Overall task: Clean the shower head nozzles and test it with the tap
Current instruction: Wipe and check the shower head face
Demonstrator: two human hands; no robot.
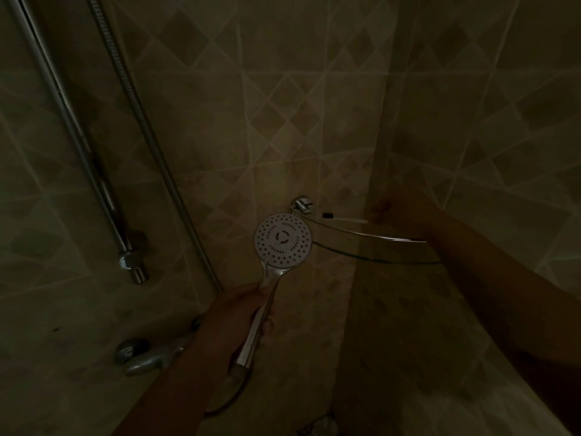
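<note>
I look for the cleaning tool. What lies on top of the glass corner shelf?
On the glass corner shelf lies a thin white toothbrush with a dark head. The right hand reaches over the shelf's back corner and covers the toothbrush's handle end and anything there.

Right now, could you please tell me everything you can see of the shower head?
The shower head is a handheld one with a round pale face dotted with rings of small dark nozzles around a central mark. A shiny chrome handle runs down from it. The left hand grips that handle, fingers curled round it, with the face turned up toward the camera. It is held beside the left end of the glass corner shelf. No water shows.
</note>
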